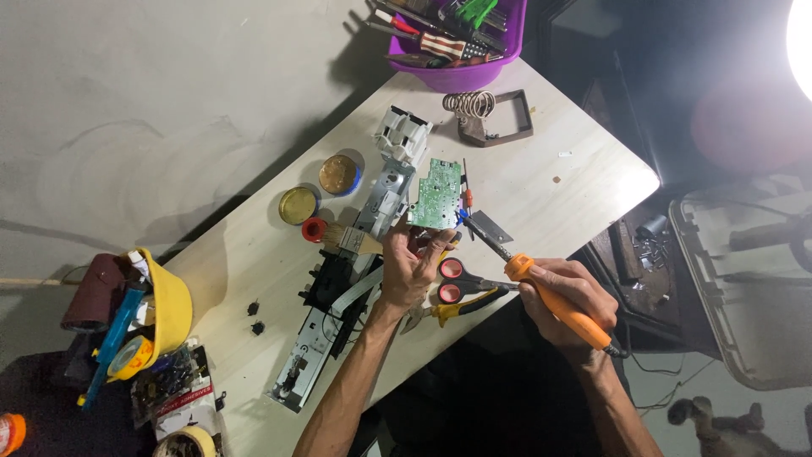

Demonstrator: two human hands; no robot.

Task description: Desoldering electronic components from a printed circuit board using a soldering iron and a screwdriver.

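Head view, frame centre: left hand (408, 272) closed on lower edge of green circuit board (437, 194), tilted above pale table (541, 169). Right hand (568, 298) wrapped round orange soldering iron (554, 300), tip near board's lower right corner. Red-handled scissors (457, 281) between hands. Purple tool basket (461, 72) at top.

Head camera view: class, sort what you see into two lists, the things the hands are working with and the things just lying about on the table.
In use:
left hand
green circuit board
right hand
orange soldering iron

Lying about:
red-handled scissors
yellow-handled pliers
coil iron stand
two round tins
purple tool tub
yellow bowl
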